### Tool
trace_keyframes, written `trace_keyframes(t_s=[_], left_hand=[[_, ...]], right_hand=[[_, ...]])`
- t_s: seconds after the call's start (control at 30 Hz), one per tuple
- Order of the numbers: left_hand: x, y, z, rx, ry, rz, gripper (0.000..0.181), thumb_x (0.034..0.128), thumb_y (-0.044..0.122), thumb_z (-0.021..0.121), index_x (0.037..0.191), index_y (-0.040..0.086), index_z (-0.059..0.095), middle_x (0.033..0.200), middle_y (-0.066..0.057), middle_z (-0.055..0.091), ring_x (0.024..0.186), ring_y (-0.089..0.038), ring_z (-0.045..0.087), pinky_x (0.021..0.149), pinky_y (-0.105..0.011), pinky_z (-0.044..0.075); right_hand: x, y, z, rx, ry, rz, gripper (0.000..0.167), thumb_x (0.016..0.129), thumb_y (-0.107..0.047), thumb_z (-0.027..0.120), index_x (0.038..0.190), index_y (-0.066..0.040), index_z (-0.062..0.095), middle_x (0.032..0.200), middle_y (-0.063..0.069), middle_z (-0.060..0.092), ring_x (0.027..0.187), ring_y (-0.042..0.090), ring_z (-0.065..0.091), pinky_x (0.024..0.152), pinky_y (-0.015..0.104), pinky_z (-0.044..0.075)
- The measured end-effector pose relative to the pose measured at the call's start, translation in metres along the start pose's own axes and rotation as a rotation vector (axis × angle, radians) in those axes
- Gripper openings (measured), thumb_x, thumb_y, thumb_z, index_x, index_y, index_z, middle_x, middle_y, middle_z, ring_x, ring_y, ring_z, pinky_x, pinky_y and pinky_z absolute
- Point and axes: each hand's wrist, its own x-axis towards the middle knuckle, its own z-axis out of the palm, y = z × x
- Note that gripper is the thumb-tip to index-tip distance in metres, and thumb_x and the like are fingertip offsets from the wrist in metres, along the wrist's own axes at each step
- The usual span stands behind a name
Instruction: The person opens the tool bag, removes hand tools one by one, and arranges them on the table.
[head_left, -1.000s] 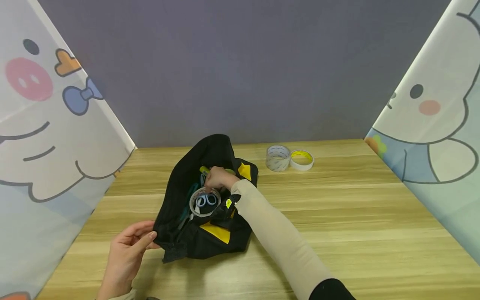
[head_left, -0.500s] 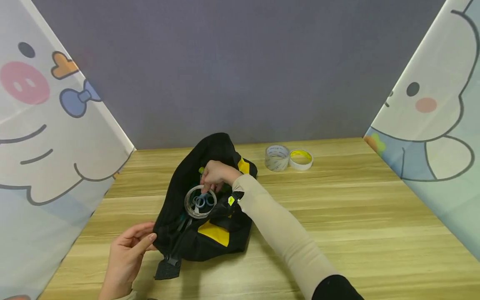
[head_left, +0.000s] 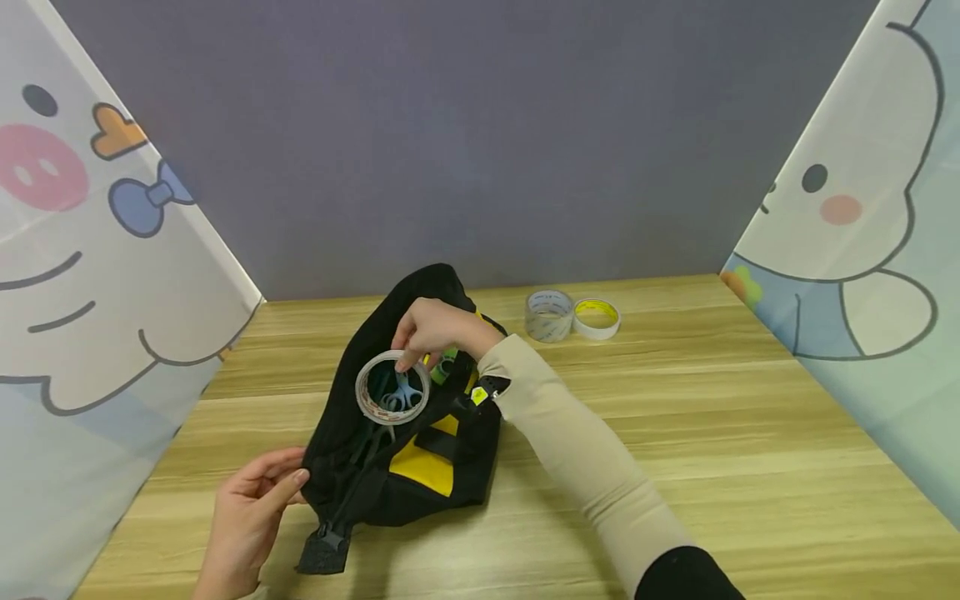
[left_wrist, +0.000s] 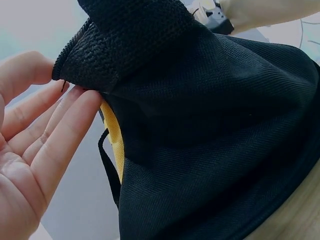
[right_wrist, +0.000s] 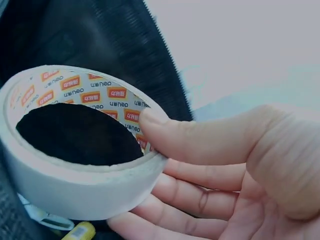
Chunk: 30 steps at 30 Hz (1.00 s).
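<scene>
A black zip tool bag (head_left: 472, 479) with yellow patches (head_left: 422, 471) lies with its mouth open on the wooden table. My right hand (head_left: 435, 327) pinches the rim of a white tape roll (head_left: 363, 393) at the bag's mouth. In the right wrist view, the thumb presses inside the tape roll (right_wrist: 75, 192), against its printed core, and the fingers lie outside. Blue-handled scissors (head_left: 407, 392) show through the ring. My left hand (head_left: 251, 512) holds the bag's near left corner; in the left wrist view its fingertips touch the black fabric (left_wrist: 200, 125).
Behind the bag to the right, a clear tape roll (head_left: 548, 317) stands beside a white tape roll with a yellow core (head_left: 597, 319). A green item (head_left: 444, 367) sits in the bag. A grey panel (head_left: 480, 142) rises at the table's back, with cartoon-printed panels at both sides.
My right hand has taken hold of the white tape roll and raised it up and left from among the bag's contents. The left hand keeps its hold; the bag's end tab has swung down and left.
</scene>
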Motion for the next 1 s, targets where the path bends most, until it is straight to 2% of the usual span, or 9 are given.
trace_keyframes(t_s=[0.2,0.3,0.43,0.57,0.7,0.9,1.0], left_hand=[[-0.008,0.006,0.000,0.058,0.078,-0.049,0.039,0.0879,-0.033,0.043,0.117,-0.016,0.063,0.105,-0.016,0.073,0.088,-0.019,0.072,0.064,-0.026,0.060],[-0.009,0.010,-0.002,0.066,0.098,-0.053,0.039,0.0880,-0.032,0.043,0.116,-0.016,0.064,0.104,-0.016,0.073,0.089,-0.019,0.072,0.064,-0.026,0.060],[-0.004,0.009,-0.004,0.005,0.067,-0.017,0.039,0.0885,-0.033,0.042,0.117,-0.017,0.062,0.106,-0.019,0.072,0.091,-0.020,0.072,0.066,-0.027,0.060],[-0.001,0.009,-0.004,-0.048,0.038,0.008,0.038,0.0888,-0.033,0.040,0.118,-0.020,0.060,0.108,-0.021,0.071,0.093,-0.023,0.072,0.068,-0.028,0.061],[-0.002,0.009,-0.002,-0.049,0.033,0.006,0.038,0.0892,-0.033,0.040,0.118,-0.020,0.060,0.108,-0.021,0.071,0.093,-0.023,0.072,0.068,-0.028,0.061],[-0.002,0.003,0.001,-0.051,0.004,0.023,0.038,0.0892,-0.033,0.040,0.120,-0.021,0.058,0.110,-0.021,0.070,0.092,-0.023,0.072,0.069,-0.027,0.061],[-0.002,0.001,0.003,-0.023,0.011,0.016,0.038,0.0892,-0.032,0.041,0.119,-0.019,0.060,0.109,-0.020,0.071,0.090,-0.021,0.072,0.068,-0.026,0.060]], right_hand=[[-0.016,-0.004,-0.006,0.093,0.031,-0.047,0.024,0.085,-0.007,0.080,0.107,-0.001,0.075,0.087,0.006,0.071,0.068,0.018,0.066,0.063,0.032,0.061],[-0.022,-0.004,-0.014,0.135,0.068,-0.079,0.025,0.085,-0.006,0.080,0.108,0.000,0.074,0.086,0.007,0.071,0.069,0.019,0.067,0.065,0.035,0.061],[-0.029,0.004,-0.031,0.202,0.148,-0.088,0.027,0.085,-0.004,0.079,0.110,0.002,0.072,0.090,0.009,0.070,0.078,0.022,0.068,0.071,0.038,0.062],[-0.037,0.019,-0.046,0.309,0.234,-0.061,0.029,0.086,-0.002,0.077,0.113,0.005,0.070,0.094,0.012,0.068,0.081,0.024,0.067,0.075,0.040,0.062],[-0.047,0.037,-0.057,0.412,0.294,-0.043,0.032,0.088,0.000,0.074,0.118,0.008,0.067,0.097,0.012,0.069,0.082,0.023,0.067,0.078,0.044,0.061],[-0.062,0.064,-0.070,0.547,0.396,-0.071,0.033,0.090,0.005,0.069,0.120,0.014,0.062,0.093,0.011,0.066,0.079,0.021,0.068,0.073,0.040,0.062],[-0.067,0.077,-0.076,0.616,0.457,-0.068,0.031,0.091,0.006,0.067,0.120,0.015,0.060,0.091,0.010,0.064,0.077,0.020,0.067,0.072,0.038,0.062]])
